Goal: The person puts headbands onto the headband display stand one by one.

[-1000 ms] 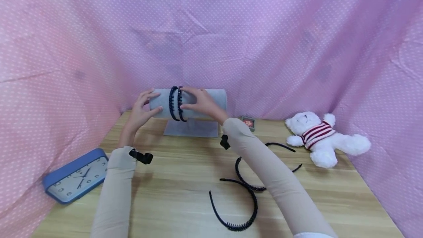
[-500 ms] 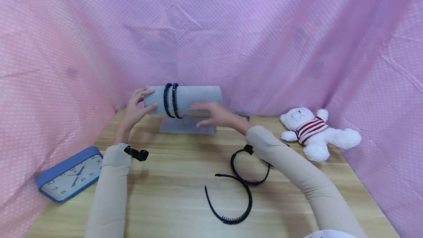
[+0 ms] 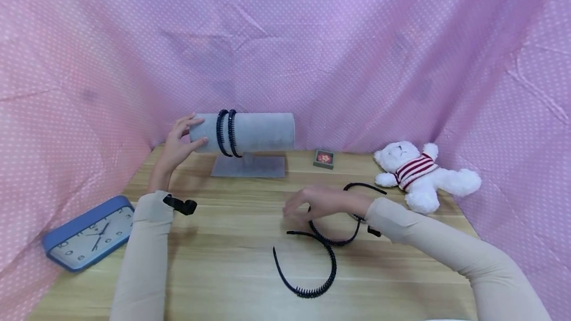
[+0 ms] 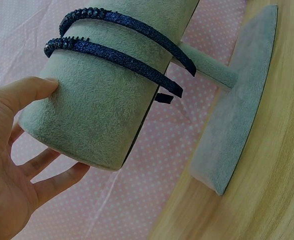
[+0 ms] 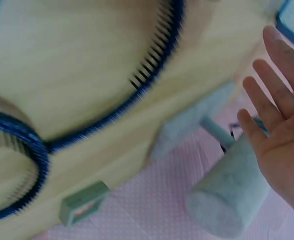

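Observation:
A grey padded roll on a stand (image 3: 267, 132) lies crosswise at the back of the table. Two dark toothed headbands sit around it side by side, a left one (image 3: 220, 133) and a right one (image 3: 231, 133). My left hand (image 3: 176, 146) holds the roll's left end, thumb on the front surface and fingers at the end. My right hand (image 3: 318, 202), blurred, hovers with nothing in it over the loose headbands; its fingers look relaxed and spread in the right wrist view. Nearest it are a front headband (image 3: 332, 274), a middle headband (image 3: 339, 242) and a rear headband (image 3: 366, 185), partly covered.
A blue clock (image 3: 89, 234) lies at the left of the wooden table (image 3: 223, 261). A small box with a flower picture (image 3: 323, 159) sits right of the stand. A white teddy bear (image 3: 417, 175) lies at the back right. Pink dotted cloth (image 3: 285, 38) hangs behind.
My right hand has let go of the right headband on the roll and moved down and right to above the loose headbands. My left hand stays on the roll's end.

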Demonstrator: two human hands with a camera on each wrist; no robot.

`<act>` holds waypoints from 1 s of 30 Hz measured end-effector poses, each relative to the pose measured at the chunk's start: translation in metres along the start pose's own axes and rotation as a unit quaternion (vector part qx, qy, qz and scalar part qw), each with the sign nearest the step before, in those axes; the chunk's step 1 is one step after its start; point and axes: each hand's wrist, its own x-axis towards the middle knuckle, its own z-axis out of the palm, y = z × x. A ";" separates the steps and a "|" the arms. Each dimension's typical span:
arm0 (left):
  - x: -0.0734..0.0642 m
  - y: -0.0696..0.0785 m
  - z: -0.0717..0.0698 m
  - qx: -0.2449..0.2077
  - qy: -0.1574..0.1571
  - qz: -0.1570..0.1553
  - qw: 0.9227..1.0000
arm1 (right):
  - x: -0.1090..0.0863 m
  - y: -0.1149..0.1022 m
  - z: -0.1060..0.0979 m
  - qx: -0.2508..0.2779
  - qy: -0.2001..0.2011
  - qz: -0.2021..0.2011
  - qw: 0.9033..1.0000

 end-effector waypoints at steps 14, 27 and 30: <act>-0.011 0.034 -0.003 0.000 -0.021 -0.021 1.000 | -0.018 -0.006 0.030 -0.008 -0.099 0.070 0.993; -0.001 0.004 -0.001 0.002 -0.011 -0.009 1.000 | -0.016 -0.004 0.039 -0.027 -0.095 0.045 0.994; 0.000 0.000 -0.001 0.005 -0.008 -0.004 1.000 | -0.012 0.002 0.039 -0.024 -0.094 0.070 0.993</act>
